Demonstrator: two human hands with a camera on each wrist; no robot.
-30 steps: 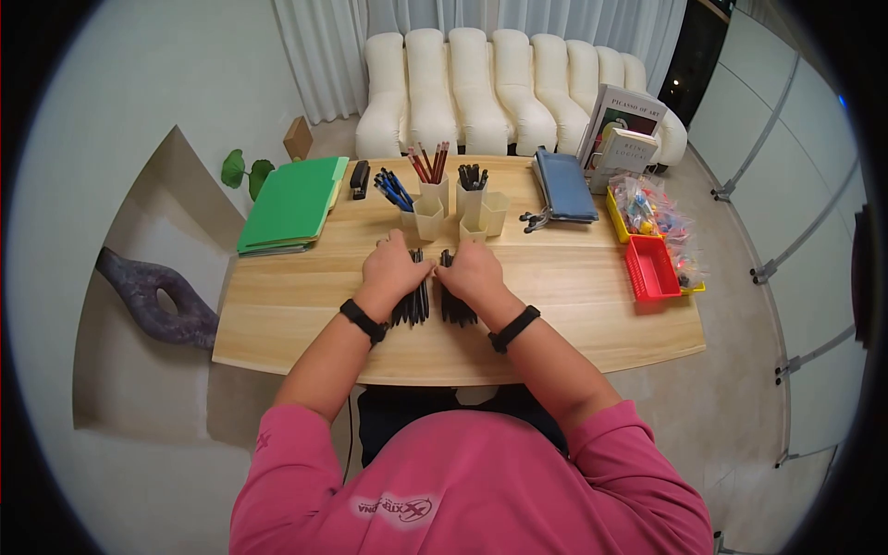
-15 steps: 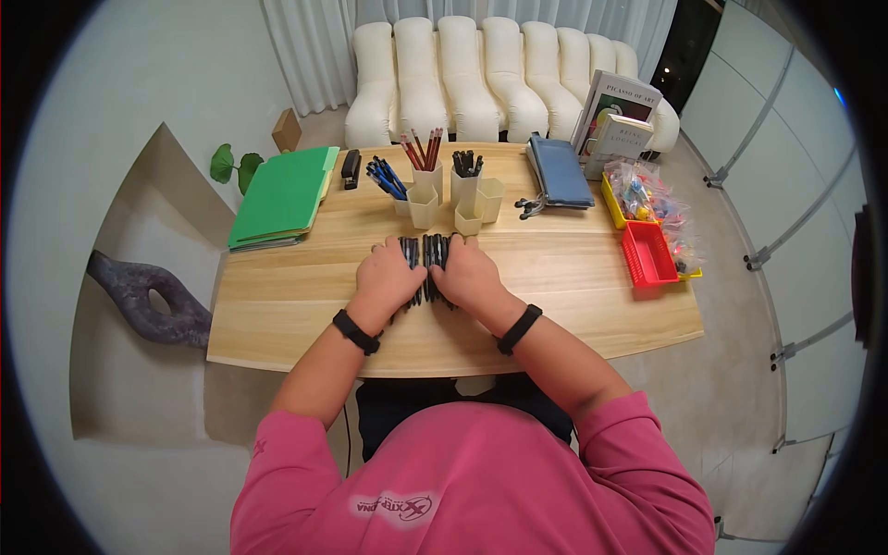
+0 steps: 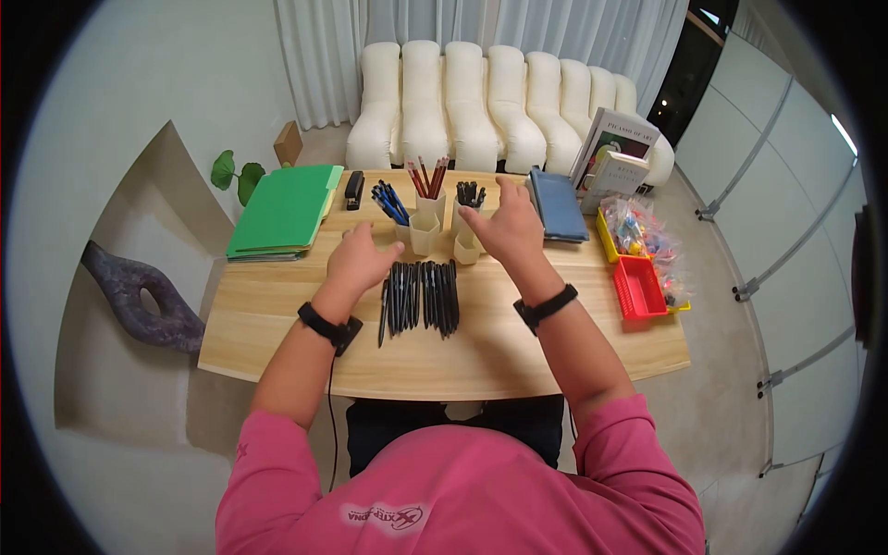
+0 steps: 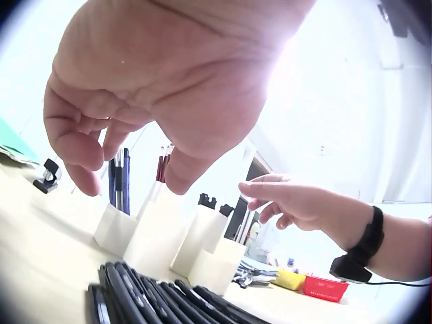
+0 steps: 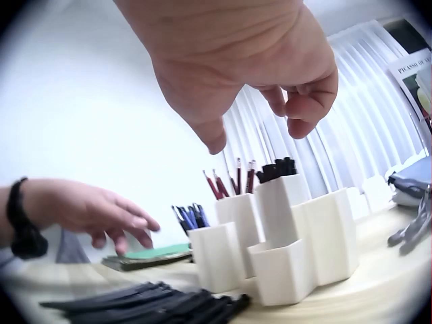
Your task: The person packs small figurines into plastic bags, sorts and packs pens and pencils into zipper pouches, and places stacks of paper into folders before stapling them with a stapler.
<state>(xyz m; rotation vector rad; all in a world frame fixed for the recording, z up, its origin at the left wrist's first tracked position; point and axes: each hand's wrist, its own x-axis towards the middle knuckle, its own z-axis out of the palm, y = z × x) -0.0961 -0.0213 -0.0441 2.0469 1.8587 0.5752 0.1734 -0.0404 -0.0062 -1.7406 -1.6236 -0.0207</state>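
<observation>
Several black pens (image 3: 421,298) lie side by side in a row on the wooden table, in front of the cream hexagonal pen holder (image 3: 425,236). Left of the row's far end hovers my left hand (image 3: 359,261), fingers spread and nothing in them. My right hand (image 3: 511,227) is raised beside the holder's right side, thumb apart from loosely bent fingers, also holding nothing. The holder's cups contain blue pens (image 5: 192,216), red pencils (image 3: 429,178) and black pens (image 5: 277,169). One front cup (image 5: 280,271) shows no pens above its rim.
Green folders (image 3: 282,213) and a black stapler (image 3: 354,190) lie at the left. To the right are a blue pouch (image 3: 559,208), upright books (image 3: 615,153), a red basket (image 3: 638,289) and a yellow basket (image 4: 289,280) with bagged items.
Both hands were pressed around the black pens, bringing two groups together into one row. Now they have let go, lifted and moved apart, the right one farther forward and right.
</observation>
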